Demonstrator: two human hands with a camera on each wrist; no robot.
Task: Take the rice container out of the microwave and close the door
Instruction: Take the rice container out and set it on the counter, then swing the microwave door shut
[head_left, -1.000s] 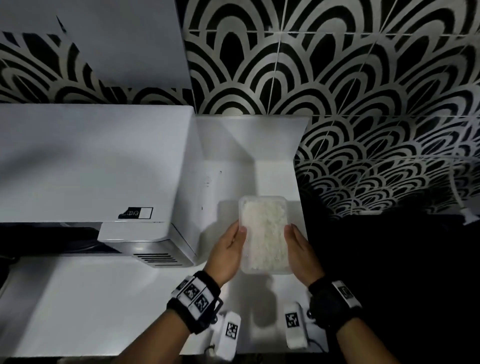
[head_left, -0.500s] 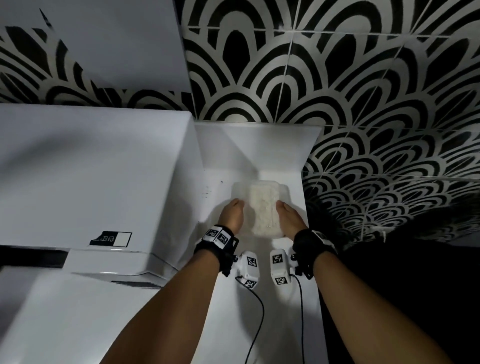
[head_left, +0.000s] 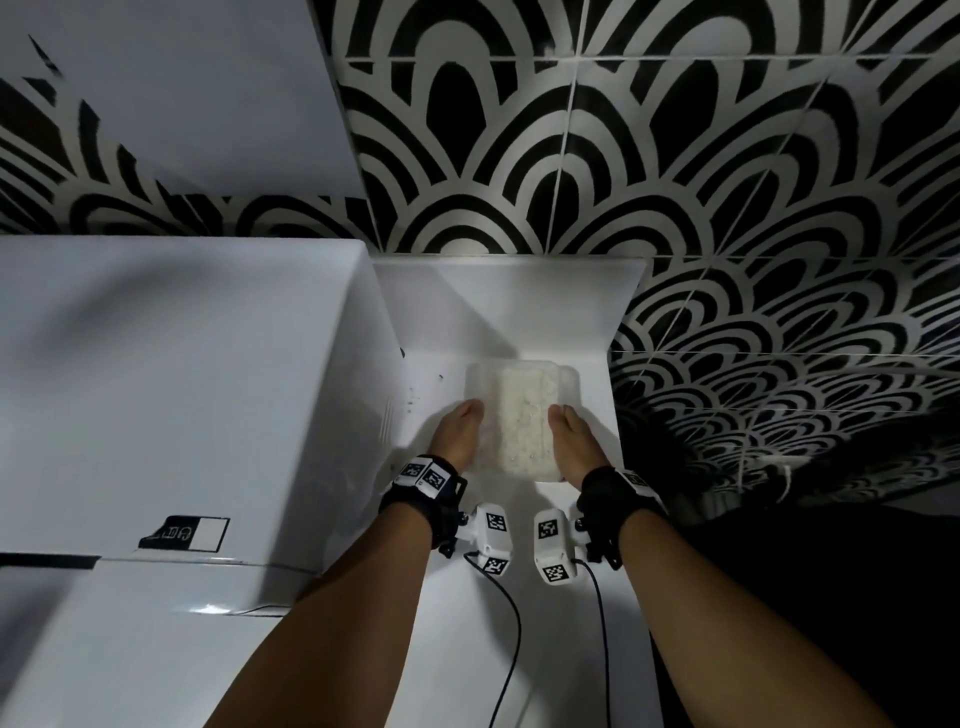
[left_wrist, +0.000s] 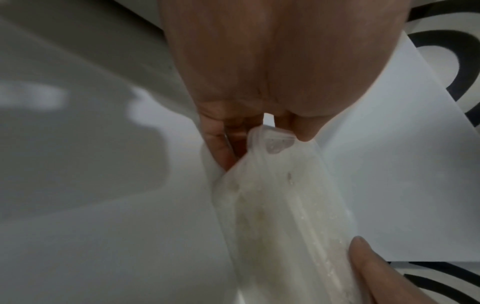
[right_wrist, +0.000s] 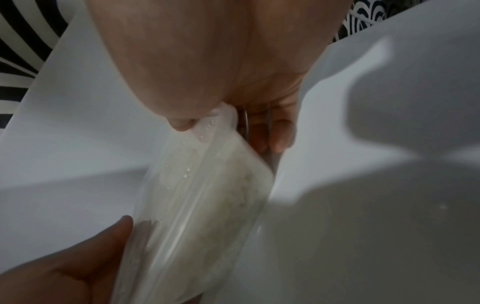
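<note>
Both hands hold the rice container (head_left: 522, 415) over the white desk (head_left: 561, 649), just to the right of the white microwave (head_left: 171, 389). The container is clear plastic with a lid, and white rice fills it. It is outside the microwave, near the low white wall at the back of the desk and close to the right edge.

The left hand (head_left: 457, 434) grips the left long side of the container. In the left wrist view its thumb lies on the lid edge and its fingers (left_wrist: 221, 148) curl under the side. The right hand (head_left: 574, 444) grips the right long side in the same way: in the right wrist view the thumb presses on the lid rim and the fingers (right_wrist: 275, 133) curl below the container. Small water drops sit on the lid near the thumb.

From these views I cannot tell whether the container touches the desk or is a little above it. The microwave door is not clearly seen.

The wall (head_left: 675, 156) behind has black and white arch tiles. Each wrist carries a black band with a white marker block and a thin black cable.
</note>
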